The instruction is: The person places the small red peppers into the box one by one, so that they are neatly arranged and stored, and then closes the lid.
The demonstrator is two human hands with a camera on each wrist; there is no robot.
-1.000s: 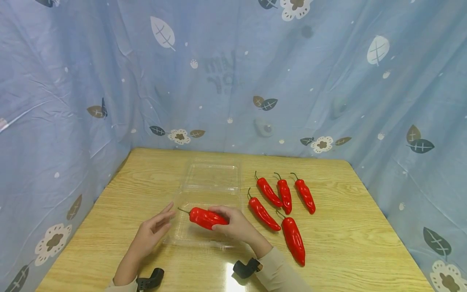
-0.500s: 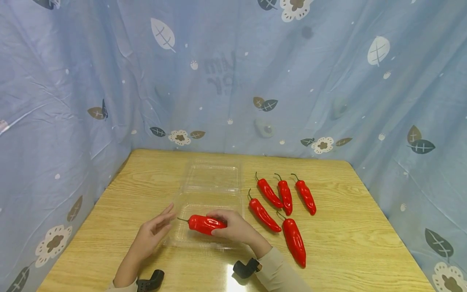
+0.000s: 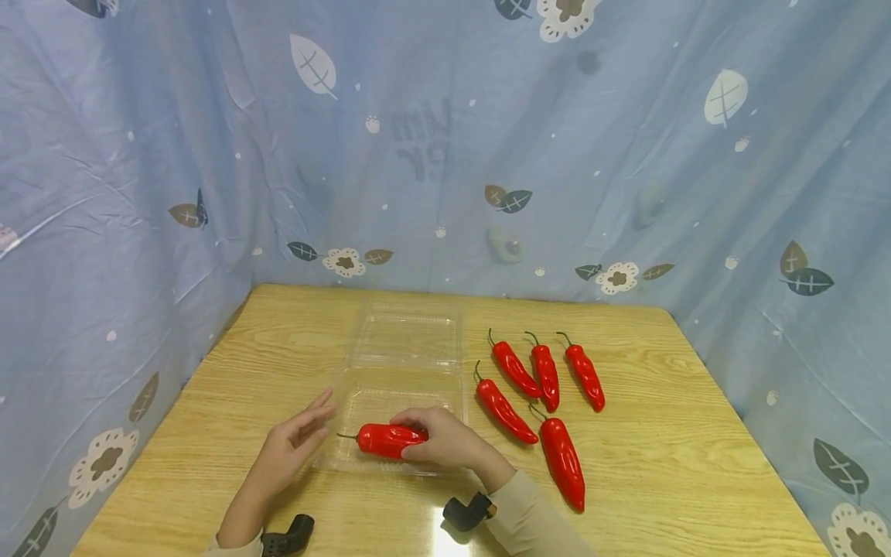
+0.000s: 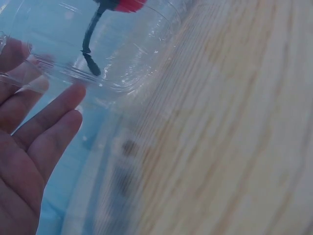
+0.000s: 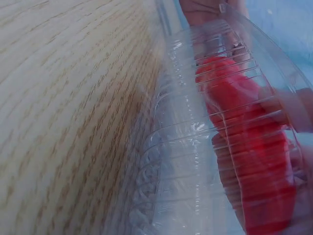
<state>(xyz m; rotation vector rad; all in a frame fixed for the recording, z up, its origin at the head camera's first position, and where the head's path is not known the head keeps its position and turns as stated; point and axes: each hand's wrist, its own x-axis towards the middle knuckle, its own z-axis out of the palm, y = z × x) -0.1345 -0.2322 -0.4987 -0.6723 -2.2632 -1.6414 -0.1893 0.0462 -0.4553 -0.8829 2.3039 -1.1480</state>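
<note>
My right hand (image 3: 445,439) grips a red chili pepper (image 3: 383,440) by its tip end, thumb on the near side and fingers over the far side. The pepper lies crosswise, stem to the left, inside the front half of a clear plastic clamshell box (image 3: 445,396). Through the box's clear wall, the right wrist view shows the pepper (image 5: 249,142) between thumb and fingers. At the box's left edge my left hand (image 3: 292,445) is held with fingers extended, fingertips right at the rim. The left wrist view catches the green stem (image 4: 90,44) inside the box.
Several more red peppers (image 3: 504,410) with green stems lie on the wooden table (image 3: 661,449) to the right of the box. The box's lid (image 3: 407,340) lies opened flat toward the back. A blue patterned curtain (image 3: 431,155) hangs behind and along both sides.
My right hand has brought the pepper lower and nearer the front of the box, and it now lies level instead of slanted. The left hand has stayed in place.
</note>
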